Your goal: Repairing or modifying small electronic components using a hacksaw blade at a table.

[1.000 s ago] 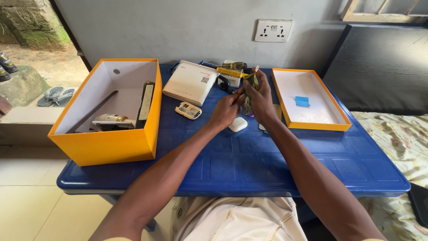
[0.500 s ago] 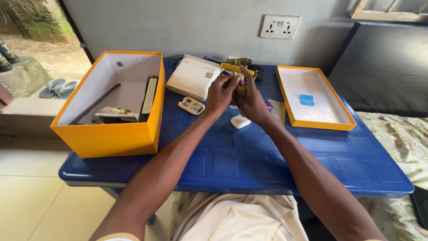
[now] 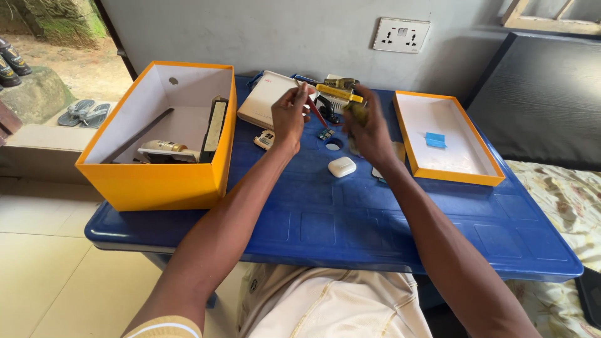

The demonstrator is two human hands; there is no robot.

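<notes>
- The left hand [image 3: 289, 116] is hovering just above the blue table [image 3: 350, 219] a little left of centre in the upper half of the frame, its fingers pinched around a thin red-handled tool [image 3: 315, 109] that is slanting down to the right.
- The right hand [image 3: 369, 128] is sitting just right of it, near the centre top, with its fingers curled around a small dark olive object [image 3: 358, 112]; what that object is cannot be told.
- The two hands are staying close together but apart, both raised over the clutter at the table's far edge.
- A yellow-handled tool [image 3: 338, 94] is lying just behind the hands, among dark small parts.
- A white flat box-shaped device [image 3: 266, 103] is resting left of the left hand, with a small white gadget [image 3: 265, 139] just below it.
- A small white rounded case [image 3: 342, 166] is lying on the table beneath the hands, near a round hole [image 3: 333, 144] in the tabletop.
- An orange box [image 3: 164, 181] is standing at the left of the frame, holding a dark flat slab and a pale bottle-like thing.
- An orange lid [image 3: 451, 172] is lying at the right, with a small blue piece [image 3: 436, 139] inside.
- A white wall socket [image 3: 401, 34] is sitting at the upper centre right.
</notes>
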